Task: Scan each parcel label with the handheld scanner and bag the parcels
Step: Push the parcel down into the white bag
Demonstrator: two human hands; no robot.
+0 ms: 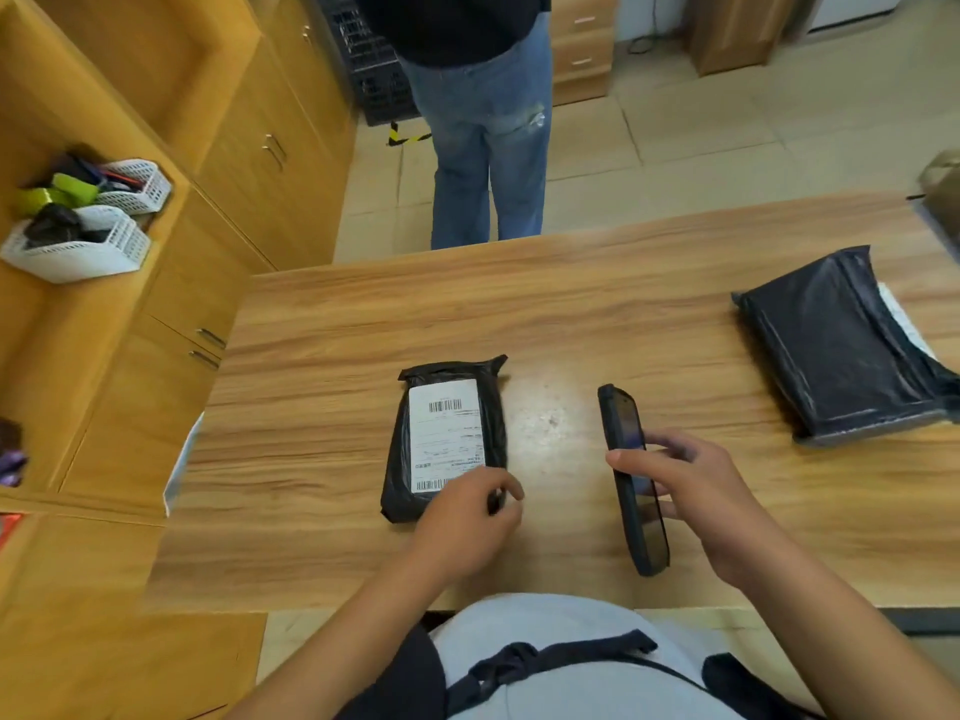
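A small black parcel [447, 433] with a white barcode label facing up lies on the wooden table [597, 314], left of centre. My left hand [467, 517] rests on its near right corner, fingers curled on the wrapping. My right hand [685, 491] holds the black handheld scanner [631, 480] upright on its edge, just right of the parcel, screen turned toward my hand. A larger black poly-bag parcel [836, 340] lies at the table's right side, with white paper showing under its far edge.
Another person in jeans [488, 132] stands beyond the table's far edge. Wooden cabinets [249, 163] line the left, with two white baskets [88, 241] of small items on a shelf. A brown object [943, 184] sits at the far right edge.
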